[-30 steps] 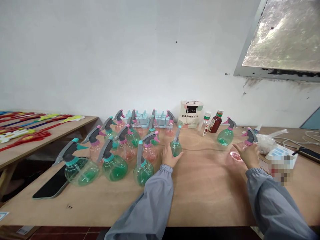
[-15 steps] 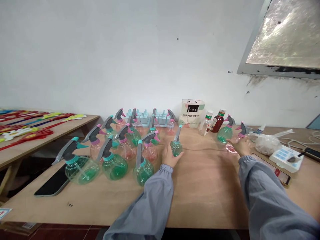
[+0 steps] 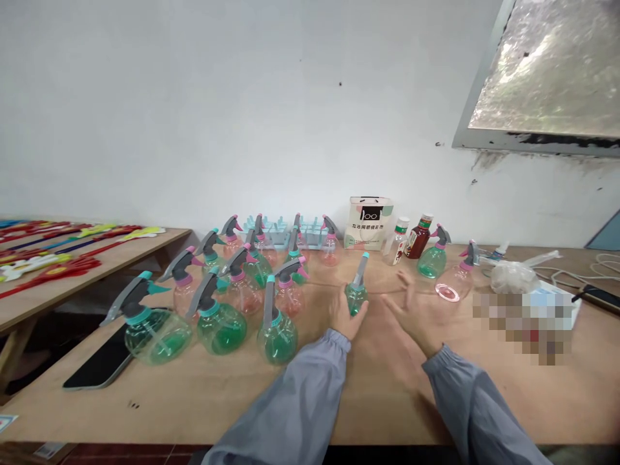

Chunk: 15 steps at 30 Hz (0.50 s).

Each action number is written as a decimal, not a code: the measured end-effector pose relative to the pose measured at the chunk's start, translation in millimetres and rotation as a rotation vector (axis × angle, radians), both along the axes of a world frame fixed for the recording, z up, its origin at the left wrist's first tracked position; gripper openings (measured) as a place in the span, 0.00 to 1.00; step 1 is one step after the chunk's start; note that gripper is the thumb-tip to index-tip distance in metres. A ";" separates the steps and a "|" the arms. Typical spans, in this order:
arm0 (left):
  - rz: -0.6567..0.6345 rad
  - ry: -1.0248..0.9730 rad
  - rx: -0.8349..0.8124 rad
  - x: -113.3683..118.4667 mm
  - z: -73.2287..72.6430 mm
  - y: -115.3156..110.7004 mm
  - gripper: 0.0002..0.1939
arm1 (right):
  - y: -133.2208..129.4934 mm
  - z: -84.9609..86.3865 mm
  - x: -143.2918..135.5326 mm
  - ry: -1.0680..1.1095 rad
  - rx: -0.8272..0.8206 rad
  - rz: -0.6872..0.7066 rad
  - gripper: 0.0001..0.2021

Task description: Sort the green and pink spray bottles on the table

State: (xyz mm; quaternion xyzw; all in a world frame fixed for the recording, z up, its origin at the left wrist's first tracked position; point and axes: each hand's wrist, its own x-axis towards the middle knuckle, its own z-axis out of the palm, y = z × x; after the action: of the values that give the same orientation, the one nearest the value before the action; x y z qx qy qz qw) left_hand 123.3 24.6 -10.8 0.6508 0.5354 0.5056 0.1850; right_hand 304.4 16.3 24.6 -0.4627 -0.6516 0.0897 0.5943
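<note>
Around the lower left side of a green spray bottle (image 3: 356,298) with a grey and teal nozzle curls my left hand (image 3: 347,316); the bottle stands upright on the wooden table (image 3: 378,394). My right hand (image 3: 411,316), slightly blurred, is to the right of that bottle with its fingers spread and nothing in them. Farther right, a pink spray bottle (image 3: 454,283) stands beside another green spray bottle (image 3: 432,261). Several green and pink spray bottles (image 3: 223,328) are grouped to the left of my left hand.
Against the wall are pale blue racks (image 3: 274,234), a paper bag (image 3: 369,226), a clear bottle (image 3: 397,242) and a dark red bottle (image 3: 419,237). A plastic bag (image 3: 514,278) lies right, a black phone (image 3: 103,358) left. Colourful hand-shaped items (image 3: 72,266) cover a side table.
My right hand has left the pink spray bottle and moved left, its fingers now spread. My left hand and the green bottle appear slightly farther right, and the camera view has shifted a little.
</note>
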 end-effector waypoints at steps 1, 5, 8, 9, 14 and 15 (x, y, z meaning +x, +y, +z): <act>-0.042 0.016 -0.001 7.0 -3.3 -6.3 0.37 | 0.7 1.0 -16.9 0.048 -0.043 0.095 0.38; -0.210 0.081 0.034 25.6 -15.6 -26.9 0.37 | 9.1 8.7 -46.1 0.147 -0.094 0.169 0.35; -0.206 -0.031 0.129 28.0 -5.4 -16.2 0.29 | 11.6 11.9 -37.7 0.195 -0.068 0.071 0.28; -0.148 -0.100 0.158 28.0 3.9 -5.1 0.26 | 10.8 12.4 -33.8 0.205 -0.063 0.046 0.27; 0.362 -0.180 0.003 33.2 66.9 78.8 0.23 | 0.7 13.5 -28.0 0.191 -0.086 0.055 0.27; 0.417 -0.128 -0.071 34.0 76.1 93.9 0.24 | -1.3 13.3 -28.6 0.182 -0.092 0.061 0.28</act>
State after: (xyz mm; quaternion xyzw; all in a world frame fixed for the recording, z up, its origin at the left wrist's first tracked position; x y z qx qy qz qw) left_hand 157.3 118.5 65.3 0.4856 0.6630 0.5540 0.1332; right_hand 275.8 14.9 37.9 -0.4595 -0.6040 0.1790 0.6262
